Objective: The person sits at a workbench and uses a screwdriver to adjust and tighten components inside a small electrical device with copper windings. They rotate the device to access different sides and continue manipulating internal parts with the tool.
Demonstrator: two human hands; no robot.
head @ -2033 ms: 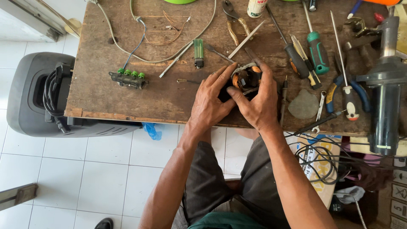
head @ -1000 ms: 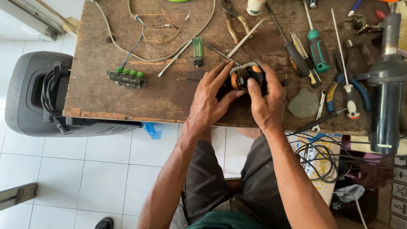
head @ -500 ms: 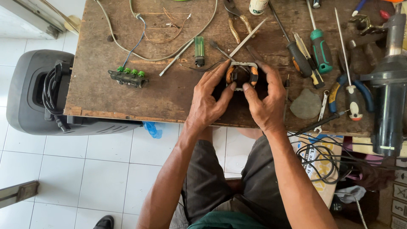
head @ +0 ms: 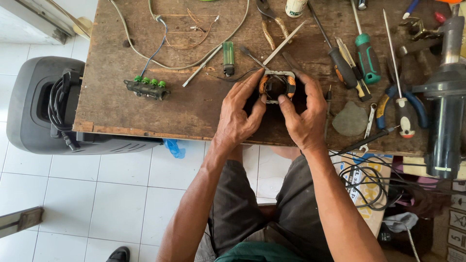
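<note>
Fingers: both hands' fingers are curling closed around the motor coil (head: 276, 85).
Left hand (head: 238, 116): gripping its left side.
Right hand (head: 305, 116): gripping its right side.
Coil: sitting between the fingertips, on the workbench (head: 145, 116).
Lighter (head: 228, 57): lying just beyond the left fingers.

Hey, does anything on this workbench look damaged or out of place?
Mostly ordinary clutter. One oddity: the cable on the wooden bench ends in stripped, splayed bare wires. The small wound motor part held by both hands looks intact.

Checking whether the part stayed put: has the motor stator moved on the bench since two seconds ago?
Yes. The motor stator has shifted away from the person, toward the green lighter.
</note>
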